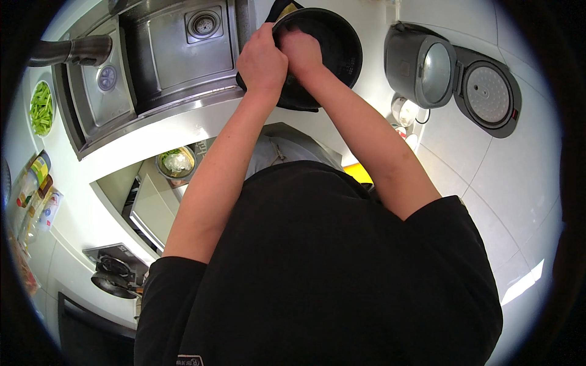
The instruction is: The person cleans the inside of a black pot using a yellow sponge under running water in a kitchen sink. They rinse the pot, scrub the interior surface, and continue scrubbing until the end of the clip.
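Observation:
A dark inner pot [336,50], like that of a rice cooker, is tilted with its mouth towards me on the counter right of the sink. My left hand [263,59] is closed over the pot's left rim; its fingertips are hidden on the far side. My right hand [302,52] reaches into the pot, close against the left hand and near the inner left wall. Its fingers are blurred and partly hidden, so whether they hold anything does not show. A black and yellowish item [284,10] lies behind the rim.
Left of the pot is a steel double sink [187,59] with a faucet [78,51]. A rice cooker [414,66] stands on the right, its lid [487,94] raised. Cut green vegetables fill a bowl [42,110] at far left. Below, a drawer [155,206] is pulled out beside a waste bin [176,162].

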`<move>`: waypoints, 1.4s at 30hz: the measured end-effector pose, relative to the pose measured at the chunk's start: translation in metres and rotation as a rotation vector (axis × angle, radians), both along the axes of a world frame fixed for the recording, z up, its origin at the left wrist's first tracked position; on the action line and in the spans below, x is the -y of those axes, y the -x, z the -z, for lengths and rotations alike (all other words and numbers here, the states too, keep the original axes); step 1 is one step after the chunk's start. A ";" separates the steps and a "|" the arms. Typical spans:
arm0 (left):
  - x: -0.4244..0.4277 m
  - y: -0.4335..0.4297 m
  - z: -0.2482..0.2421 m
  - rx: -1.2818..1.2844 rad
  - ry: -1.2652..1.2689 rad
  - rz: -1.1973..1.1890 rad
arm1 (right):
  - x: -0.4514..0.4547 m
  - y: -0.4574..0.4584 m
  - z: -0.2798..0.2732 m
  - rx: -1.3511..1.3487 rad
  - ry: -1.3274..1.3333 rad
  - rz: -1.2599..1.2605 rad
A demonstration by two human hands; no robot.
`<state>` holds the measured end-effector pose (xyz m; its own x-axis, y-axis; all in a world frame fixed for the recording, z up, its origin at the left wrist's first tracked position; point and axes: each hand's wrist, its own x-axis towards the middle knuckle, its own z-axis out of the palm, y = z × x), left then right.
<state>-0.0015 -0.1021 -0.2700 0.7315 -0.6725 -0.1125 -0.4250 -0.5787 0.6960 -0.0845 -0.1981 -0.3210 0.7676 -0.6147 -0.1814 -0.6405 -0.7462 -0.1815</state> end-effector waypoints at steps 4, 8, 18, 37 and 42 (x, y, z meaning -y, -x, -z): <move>0.001 -0.001 -0.001 0.006 -0.017 0.013 | 0.020 0.012 0.006 -0.056 0.078 0.012; 0.001 -0.002 -0.001 -0.012 -0.032 0.018 | 0.034 0.033 0.002 -0.130 0.119 -0.001; 0.003 0.001 -0.006 -0.038 -0.011 -0.024 | 0.011 0.084 -0.023 -0.244 -0.103 -0.156; 0.003 0.001 -0.002 0.054 -0.069 0.044 | 0.050 0.033 -0.012 -0.027 -0.053 -0.157; 0.005 0.001 -0.004 0.055 -0.124 0.036 | 0.041 0.063 -0.018 -0.163 -0.078 -0.218</move>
